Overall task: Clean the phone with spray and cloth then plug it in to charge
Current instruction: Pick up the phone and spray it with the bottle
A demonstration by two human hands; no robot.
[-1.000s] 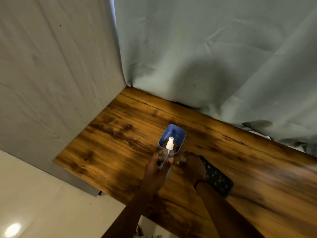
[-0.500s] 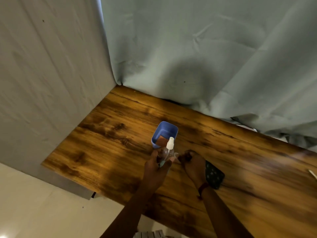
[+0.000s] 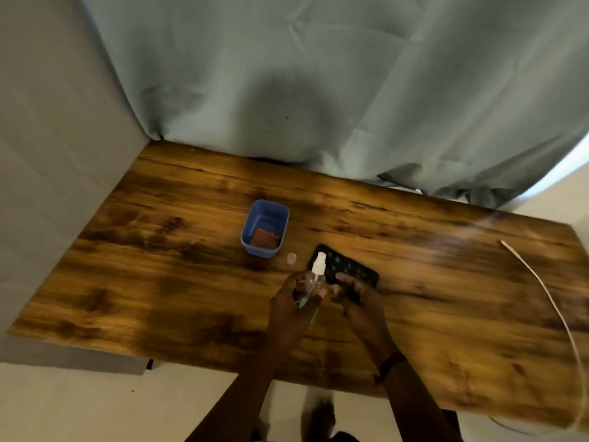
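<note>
My left hand (image 3: 294,301) grips a small clear spray bottle (image 3: 314,275) with a white nozzle, held upright over the wooden table (image 3: 159,282). Its small clear cap (image 3: 291,258) lies on the table just beyond the bottle. My right hand (image 3: 357,301) grips the near end of a black patterned phone (image 3: 345,266), which lies on or just above the table. A brown cloth (image 3: 264,240) lies folded inside a blue tub (image 3: 264,228) behind the hands. A white charging cable (image 3: 541,288) runs along the table's right side.
A grey-green curtain (image 3: 318,90) hangs along the table's back edge, and a grey wall (image 3: 47,154) borders its left side. The table's near edge runs just under my forearms, with pale floor (image 3: 79,409) below.
The camera has swung right and back, bringing the cable into view. The cap now lies on the table. My right hand has moved onto the phone's near end and grips it.
</note>
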